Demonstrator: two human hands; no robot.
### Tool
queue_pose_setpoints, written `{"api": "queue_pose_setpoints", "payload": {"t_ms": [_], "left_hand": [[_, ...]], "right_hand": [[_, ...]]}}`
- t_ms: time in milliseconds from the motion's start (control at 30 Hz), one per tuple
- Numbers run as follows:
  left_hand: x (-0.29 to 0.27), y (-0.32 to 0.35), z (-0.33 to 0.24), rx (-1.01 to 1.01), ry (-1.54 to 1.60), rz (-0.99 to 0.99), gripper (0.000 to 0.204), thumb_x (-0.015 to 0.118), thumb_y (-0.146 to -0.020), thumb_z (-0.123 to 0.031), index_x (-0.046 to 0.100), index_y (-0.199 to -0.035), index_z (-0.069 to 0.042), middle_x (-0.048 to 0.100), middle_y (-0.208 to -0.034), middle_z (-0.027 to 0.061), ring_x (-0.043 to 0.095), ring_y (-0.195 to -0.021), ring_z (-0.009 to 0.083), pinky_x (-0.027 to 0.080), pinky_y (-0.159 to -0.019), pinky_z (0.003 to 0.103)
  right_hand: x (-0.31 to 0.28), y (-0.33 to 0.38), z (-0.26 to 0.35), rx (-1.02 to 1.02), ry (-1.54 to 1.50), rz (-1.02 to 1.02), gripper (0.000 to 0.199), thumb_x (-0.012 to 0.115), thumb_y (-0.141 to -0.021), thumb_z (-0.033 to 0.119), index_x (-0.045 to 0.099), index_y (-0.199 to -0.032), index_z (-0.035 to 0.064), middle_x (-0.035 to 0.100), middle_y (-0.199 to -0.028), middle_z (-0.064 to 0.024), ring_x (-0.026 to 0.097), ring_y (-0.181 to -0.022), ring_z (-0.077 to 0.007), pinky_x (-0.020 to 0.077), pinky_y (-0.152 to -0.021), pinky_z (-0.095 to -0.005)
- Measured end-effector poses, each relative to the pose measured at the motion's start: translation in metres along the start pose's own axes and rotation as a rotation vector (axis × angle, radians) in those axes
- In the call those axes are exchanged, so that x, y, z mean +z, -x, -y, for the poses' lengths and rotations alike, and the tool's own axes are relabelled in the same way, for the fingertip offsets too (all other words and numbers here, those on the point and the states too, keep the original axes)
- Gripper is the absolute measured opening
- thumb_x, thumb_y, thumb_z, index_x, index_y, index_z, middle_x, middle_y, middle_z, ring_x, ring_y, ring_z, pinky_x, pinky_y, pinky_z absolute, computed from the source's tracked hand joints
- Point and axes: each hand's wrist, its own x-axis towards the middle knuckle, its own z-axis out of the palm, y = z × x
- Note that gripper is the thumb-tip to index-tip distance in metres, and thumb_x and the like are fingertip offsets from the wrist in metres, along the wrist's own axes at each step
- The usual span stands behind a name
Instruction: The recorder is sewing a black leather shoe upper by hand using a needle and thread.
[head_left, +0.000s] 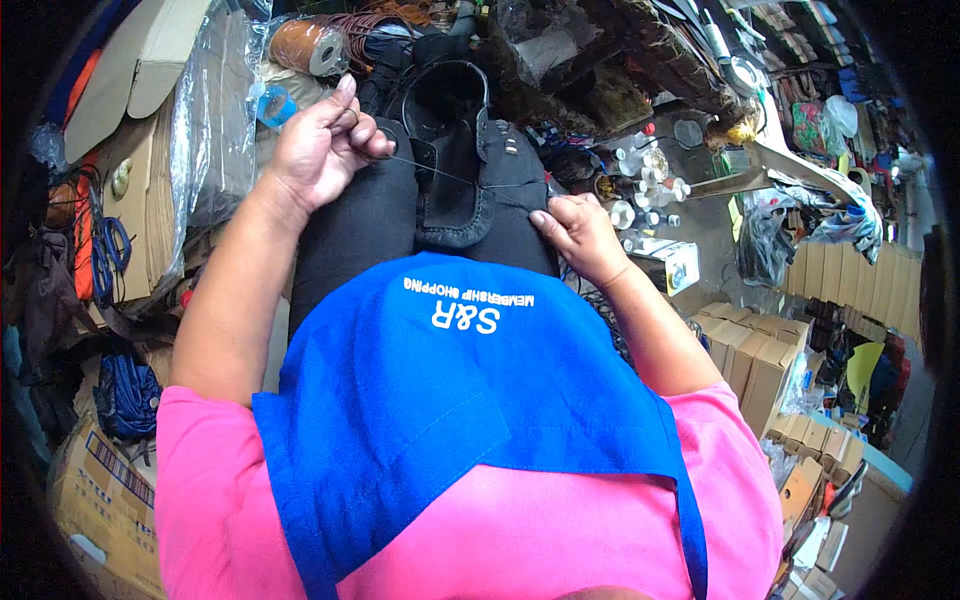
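A black shoe (pixel 455 236) rests on my lap between my thighs, its opening facing up and its heel toward me. A thin dark thread (pixel 432 169) runs across the shoe's opening. My left hand (pixel 325 145), raised at the shoe's left side, is closed with fingers curled and thumb up, pinching the thread. To the right of the shoe, by my thigh, my right hand (pixel 585 238) is closed too, thumb pressed on the forefinger, with the thread leading toward it. A blue apron (pixel 430 370) covers my front up to the shoe's heel.
A spool of orange-brown cord (pixel 307 48) lies at the far left, near a blue translucent item (pixel 273 105). Several small bottles and jars (pixel 650 185) stand to the right, with a metal arm (pixel 800 165) beyond. Cardboard boxes (pixel 750 345) are stacked at the right; cardboard sheets (pixel 140 200) lean at the left.
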Motion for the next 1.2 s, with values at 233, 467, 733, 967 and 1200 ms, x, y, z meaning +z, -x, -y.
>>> {"api": "queue_pose_setpoints", "payload": {"t_ms": [233,467,733,967,1200], "left_hand": [[-0.005,-0.024,-0.024,0.573,-1.411,-0.192,0.042,0.054,-0.09,-0.041,0.068,-0.092,-0.002,0.068,-0.081,0.0117,0.065,-0.078,0.0207,0.048,-0.069,0.033],[0.092,-0.058,0.023,0.012,-1.818,0.027,0.062,0.07,-0.072,-0.052,0.062,-0.101,0.002,0.065,-0.096,0.0187,0.063,-0.091,0.0268,0.049,-0.08,0.035],[0.037,-0.063,0.032,0.025,-1.078,0.538,0.027,0.07,-0.08,-0.015,0.061,-0.102,-0.002,0.062,-0.095,-0.0005,0.054,-0.092,0.0085,0.043,-0.086,0.026],[0.036,-0.066,0.042,0.024,-1.019,0.529,0.024,0.068,-0.083,-0.015,0.059,-0.101,-0.003,0.06,-0.091,-0.0012,0.051,-0.086,0.0069,0.043,-0.081,0.025],[0.036,-0.061,0.04,-0.005,-0.942,0.55,0.018,0.068,-0.083,-0.016,0.061,-0.093,-0.003,0.058,-0.082,-0.0043,0.049,-0.078,0.0044,0.042,-0.071,0.023]], "right_hand": [[-0.009,0.008,-0.011,0.665,-1.466,-0.046,0.061,0.044,-0.092,0.057,0.054,-0.12,0.0042,0.057,-0.078,0.0005,0.053,-0.071,-0.0106,0.0382,-0.064,-0.0228],[-0.024,0.003,-0.011,0.758,-1.265,-0.181,0.042,0.054,-0.09,0.044,0.061,-0.111,0.0078,0.062,-0.106,-0.0044,0.056,-0.1,-0.0154,0.0414,-0.085,-0.0305],[-0.046,-0.048,0.061,0.03,-0.192,0.14,0.036,0.066,-0.082,0.036,0.067,-0.085,0.0001,0.061,-0.08,-0.0163,0.061,-0.078,-0.0297,0.0479,-0.072,-0.0383],[-0.029,-0.058,0.054,-0.17,-0.036,0.371,0.026,0.06,-0.08,0.024,0.06,-0.071,0.0,0.058,-0.07,-0.0191,0.06,-0.072,-0.0362,0.0471,-0.066,-0.0438],[-0.035,-0.022,0.063,-0.078,-0.231,0.24,0.025,0.059,-0.08,0.015,0.049,-0.065,-0.0021,0.049,-0.063,-0.0189,0.051,-0.06,-0.0343,0.0395,-0.056,-0.0419]]}}
